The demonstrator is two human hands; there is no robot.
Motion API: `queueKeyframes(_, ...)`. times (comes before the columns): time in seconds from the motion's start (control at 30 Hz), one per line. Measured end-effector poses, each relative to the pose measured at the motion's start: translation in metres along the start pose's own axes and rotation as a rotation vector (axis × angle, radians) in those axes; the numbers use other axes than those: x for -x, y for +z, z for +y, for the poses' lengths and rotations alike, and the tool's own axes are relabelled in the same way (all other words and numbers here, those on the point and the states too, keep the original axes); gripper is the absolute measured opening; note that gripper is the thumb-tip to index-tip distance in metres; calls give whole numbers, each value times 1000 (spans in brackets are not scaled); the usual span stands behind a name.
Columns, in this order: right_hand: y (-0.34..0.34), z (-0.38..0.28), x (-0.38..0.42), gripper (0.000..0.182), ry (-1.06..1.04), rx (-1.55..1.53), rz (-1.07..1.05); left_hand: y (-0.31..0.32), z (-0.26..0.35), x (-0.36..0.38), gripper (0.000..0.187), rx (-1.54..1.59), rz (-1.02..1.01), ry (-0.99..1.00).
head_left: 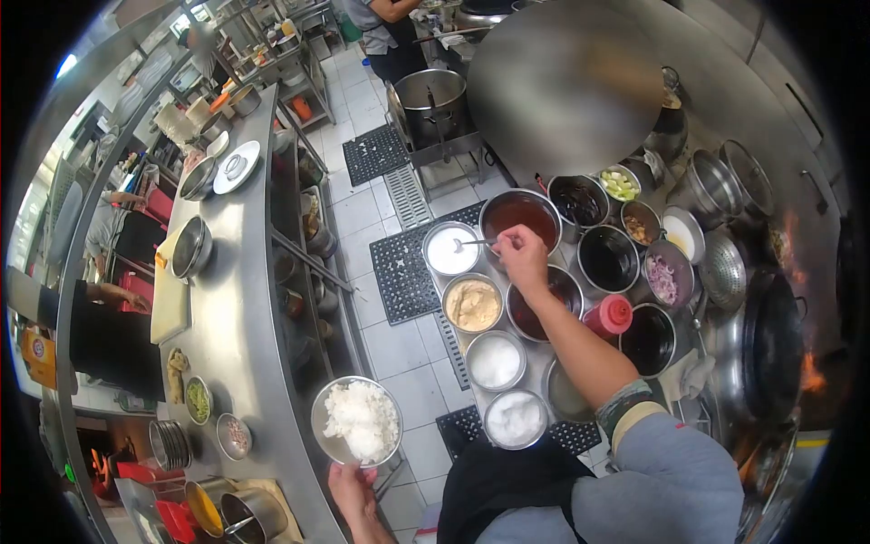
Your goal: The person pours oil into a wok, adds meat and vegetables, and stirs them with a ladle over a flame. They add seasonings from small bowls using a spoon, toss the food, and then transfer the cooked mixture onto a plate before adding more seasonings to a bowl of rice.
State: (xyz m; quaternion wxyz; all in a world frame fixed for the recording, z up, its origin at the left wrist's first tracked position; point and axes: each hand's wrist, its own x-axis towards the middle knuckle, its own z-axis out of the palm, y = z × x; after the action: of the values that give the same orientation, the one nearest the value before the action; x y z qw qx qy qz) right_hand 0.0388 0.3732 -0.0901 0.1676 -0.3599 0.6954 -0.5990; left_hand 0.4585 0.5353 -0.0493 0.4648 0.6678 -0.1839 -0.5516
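My left hand (353, 492) grips the near rim of a metal bowl (319, 419) heaped with white rice (362, 420), held beside the steel counter. In my right hand (521, 257) is a small spoon (478, 242), its tip over a round container of white powder (450, 250). Behind my right hand sits a pot of reddish-brown sauce (521, 216). A tub of tan paste (473, 304) and two bowls of white granules (497, 361) (516, 419) stand nearer me. My forearm passes over another dark sauce container (535, 308) and beside a red squeeze bottle (609, 315).
Left, a steel counter (237, 313) bears bowls and a white plate (236, 168). Right are chopped onions (666, 278), a wok (775, 335) and flames (811, 372). A large pot (430, 100) stands ahead. Co-workers (388, 36) (113, 308) are ahead and left.
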Motion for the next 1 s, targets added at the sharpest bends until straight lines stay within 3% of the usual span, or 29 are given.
queueKeyframes(0.1,-18,-9,3,10,139,-188,-38,7,-6,-13,17,-1,-30,19)
queueKeyframes(0.3,-49,-31,13,10,173,-375,-101,52,-6,-35,16,-41,-46,17)
queueKeyframes(0.43,-56,-70,29,16,172,-286,-127,69,-24,-65,3,-60,-144,56)
queueKeyframes(0.67,-53,-68,41,11,162,-410,-227,103,-14,-69,6,-19,-184,6)
queueKeyframes(0.73,-48,-85,51,12,178,-399,-240,99,-15,-68,12,18,-173,23)
queueKeyframes(0.83,-42,-97,63,12,165,-342,-302,92,-15,-67,8,-98,-146,79)
queueKeyframes(1.0,-25,-96,77,9,186,-426,-439,84,-13,-66,8,-35,-168,56)
